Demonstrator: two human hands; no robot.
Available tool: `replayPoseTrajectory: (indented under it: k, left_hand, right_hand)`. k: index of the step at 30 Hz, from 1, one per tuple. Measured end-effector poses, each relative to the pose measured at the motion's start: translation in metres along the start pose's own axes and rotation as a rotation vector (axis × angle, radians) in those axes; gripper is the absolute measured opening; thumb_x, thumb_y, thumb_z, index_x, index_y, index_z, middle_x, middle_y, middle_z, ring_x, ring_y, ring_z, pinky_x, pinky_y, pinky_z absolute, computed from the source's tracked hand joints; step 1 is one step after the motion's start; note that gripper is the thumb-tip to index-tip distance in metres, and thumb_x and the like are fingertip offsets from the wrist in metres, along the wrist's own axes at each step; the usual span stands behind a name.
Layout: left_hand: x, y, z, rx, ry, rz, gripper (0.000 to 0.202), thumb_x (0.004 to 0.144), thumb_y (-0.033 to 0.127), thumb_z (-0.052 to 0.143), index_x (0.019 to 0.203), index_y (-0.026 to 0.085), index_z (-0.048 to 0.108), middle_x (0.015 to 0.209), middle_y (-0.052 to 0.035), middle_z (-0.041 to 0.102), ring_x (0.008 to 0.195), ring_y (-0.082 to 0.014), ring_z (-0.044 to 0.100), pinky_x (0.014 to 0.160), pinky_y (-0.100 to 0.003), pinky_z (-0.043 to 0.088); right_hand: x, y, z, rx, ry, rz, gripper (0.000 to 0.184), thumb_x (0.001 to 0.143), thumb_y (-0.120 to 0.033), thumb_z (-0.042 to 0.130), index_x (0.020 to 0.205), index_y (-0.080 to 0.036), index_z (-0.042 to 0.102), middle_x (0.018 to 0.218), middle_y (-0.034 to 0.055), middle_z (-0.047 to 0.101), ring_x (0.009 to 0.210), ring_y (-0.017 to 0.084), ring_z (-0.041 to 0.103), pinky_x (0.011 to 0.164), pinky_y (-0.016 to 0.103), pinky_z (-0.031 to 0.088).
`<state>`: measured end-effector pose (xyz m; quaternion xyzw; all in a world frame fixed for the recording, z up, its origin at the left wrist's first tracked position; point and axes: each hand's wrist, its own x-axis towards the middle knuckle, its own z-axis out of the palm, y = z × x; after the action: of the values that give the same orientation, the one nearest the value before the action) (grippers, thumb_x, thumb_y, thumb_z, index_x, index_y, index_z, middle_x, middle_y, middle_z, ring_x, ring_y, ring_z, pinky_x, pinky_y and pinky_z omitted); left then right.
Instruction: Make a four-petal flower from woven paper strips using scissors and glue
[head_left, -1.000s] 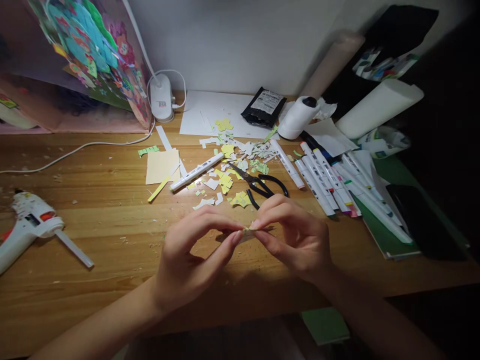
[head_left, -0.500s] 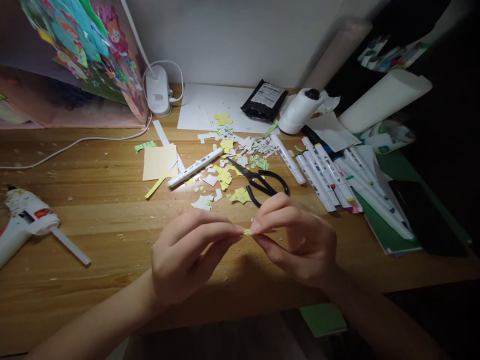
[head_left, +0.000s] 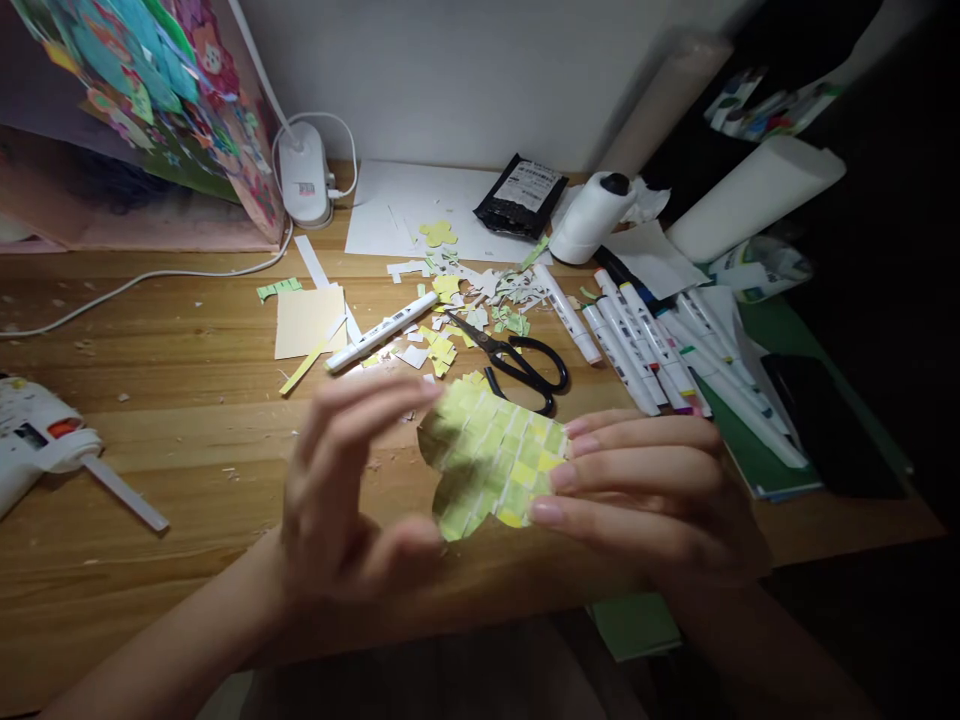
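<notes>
A yellow-green paper cutout (head_left: 487, 460) with a scalloped edge and a grid of small patches hangs above the desk front. My right hand (head_left: 645, 490) grips its right side, with the fingers across the near face; the thumb is hidden behind. My left hand (head_left: 352, 490), blurred by motion, is open at the cutout's left side, thumb and fingers apart. Whether its fingertips touch the paper edge I cannot tell. Just beyond the cutout lie black-handled scissors (head_left: 517, 360), blades pointing away to the left, among paper scraps (head_left: 487, 285).
A white marker (head_left: 382, 332) lies beside a cream paper square (head_left: 309, 322). Several more markers (head_left: 637, 340) lie at the right by a dark phone (head_left: 832, 425). At the left rests a glue gun (head_left: 45, 430). A black packet (head_left: 521, 195) and white paper (head_left: 405, 205) are at the back.
Both hands were pinching a small yellow-green piece edge-on. Now the cutout's broad face shows in my right hand, and my left hand's fingers have spread apart. The view has shifted slightly.
</notes>
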<state>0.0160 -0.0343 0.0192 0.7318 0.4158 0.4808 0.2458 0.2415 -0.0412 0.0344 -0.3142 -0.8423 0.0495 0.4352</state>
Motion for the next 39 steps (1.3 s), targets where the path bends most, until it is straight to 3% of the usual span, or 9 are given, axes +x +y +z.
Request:
replayPoseTrajectory:
  k: [3, 7, 9, 13, 16, 20, 23, 25, 39]
  left_hand:
    - [0.012, -0.012, 0.003, -0.229, -0.005, -0.187, 0.048, 0.083, 0.055, 0.050, 0.118, 0.022, 0.057, 0.113, -0.0102, 0.060, 0.101, -0.0227, 0.058, 0.079, -0.033, 0.052]
    - [0.018, -0.012, 0.004, -0.774, -0.491, -0.684, 0.043, 0.088, 0.053, 0.042, 0.094, 0.019, 0.068, 0.083, -0.0097, 0.069, 0.070, -0.0190, 0.065, 0.058, -0.030, 0.054]
    - [0.016, -0.008, 0.006, -0.911, -0.590, -0.788, 0.034, 0.082, 0.050, 0.055, 0.084, 0.020, 0.070, 0.075, -0.0081, 0.070, 0.062, -0.0181, 0.065, 0.054, -0.028, 0.053]
    - [0.011, -0.003, 0.009, -0.819, -0.562, -0.829, 0.014, 0.073, 0.032, 0.071, 0.081, 0.020, 0.070, 0.075, -0.0051, 0.071, 0.063, -0.0158, 0.065, 0.055, -0.025, 0.054]
    - [0.012, -0.002, 0.011, -0.789, -0.488, -0.820, 0.011, 0.072, 0.028, 0.071, 0.078, 0.019, 0.070, 0.072, -0.0046, 0.072, 0.060, -0.0150, 0.065, 0.056, -0.025, 0.054]
    - [0.014, -0.002, 0.013, -0.782, -0.324, -0.811, 0.013, 0.071, 0.025, 0.072, 0.082, 0.018, 0.071, 0.074, -0.0053, 0.073, 0.063, -0.0152, 0.067, 0.058, -0.024, 0.056]
    - [0.014, -0.002, 0.015, -0.719, -0.260, -0.769, 0.012, 0.071, 0.025, 0.072, 0.081, 0.017, 0.071, 0.075, -0.0055, 0.073, 0.063, -0.0156, 0.068, 0.057, -0.024, 0.056]
    - [0.014, -0.001, 0.016, -0.666, -0.228, -0.733, 0.012, 0.070, 0.025, 0.072, 0.079, 0.017, 0.071, 0.075, -0.0055, 0.073, 0.062, -0.0164, 0.067, 0.054, -0.024, 0.055]
    - [0.014, 0.000, 0.018, -0.567, -0.166, -0.735, 0.008, 0.068, 0.024, 0.074, 0.070, 0.017, 0.069, 0.067, -0.0024, 0.072, 0.057, -0.0140, 0.066, 0.050, -0.021, 0.051]
  right_hand:
    - [0.001, -0.004, -0.003, -0.079, 0.067, 0.011, 0.012, 0.086, -0.024, 0.060, 0.086, -0.032, 0.069, 0.068, -0.0005, 0.066, 0.073, 0.017, 0.060, 0.073, 0.030, 0.059]
    - [0.004, -0.005, -0.003, -0.121, -0.018, -0.019, 0.011, 0.083, -0.021, 0.065, 0.084, -0.031, 0.069, 0.066, -0.0016, 0.066, 0.070, 0.016, 0.057, 0.076, 0.026, 0.059]
    - [0.005, -0.003, -0.002, -0.124, -0.064, -0.052, 0.012, 0.082, -0.020, 0.066, 0.085, -0.031, 0.069, 0.069, -0.0025, 0.068, 0.070, 0.016, 0.058, 0.078, 0.025, 0.058]
    - [0.004, 0.006, 0.002, -0.135, -0.086, -0.088, 0.015, 0.084, -0.021, 0.063, 0.089, -0.035, 0.068, 0.074, -0.0037, 0.070, 0.072, 0.016, 0.060, 0.074, 0.028, 0.057]
    - [0.004, 0.014, 0.010, -0.148, 0.007, -0.065, 0.026, 0.078, -0.017, 0.069, 0.097, -0.035, 0.067, 0.079, -0.0028, 0.069, 0.075, 0.017, 0.060, 0.073, 0.031, 0.055]
    - [0.008, 0.019, 0.021, 0.155, 0.150, 0.378, 0.036, 0.074, -0.011, 0.070, 0.103, -0.031, 0.064, 0.092, 0.0006, 0.064, 0.083, 0.018, 0.059, 0.073, 0.034, 0.051]
    - [0.010, 0.020, 0.027, 0.660, 0.003, 0.761, 0.012, 0.081, -0.021, 0.064, 0.091, -0.026, 0.065, 0.081, -0.0003, 0.063, 0.072, 0.014, 0.060, 0.060, 0.027, 0.051]
    - [0.010, 0.021, 0.030, 0.895, -0.109, 0.868, 0.003, 0.078, -0.025, 0.068, 0.080, -0.023, 0.066, 0.070, -0.0022, 0.062, 0.062, 0.011, 0.059, 0.054, 0.023, 0.049]
    - [0.011, 0.014, 0.035, 1.047, -0.101, 1.035, 0.014, 0.063, -0.014, 0.079, 0.069, -0.021, 0.067, 0.068, -0.0044, 0.066, 0.060, 0.008, 0.062, 0.057, 0.020, 0.054]
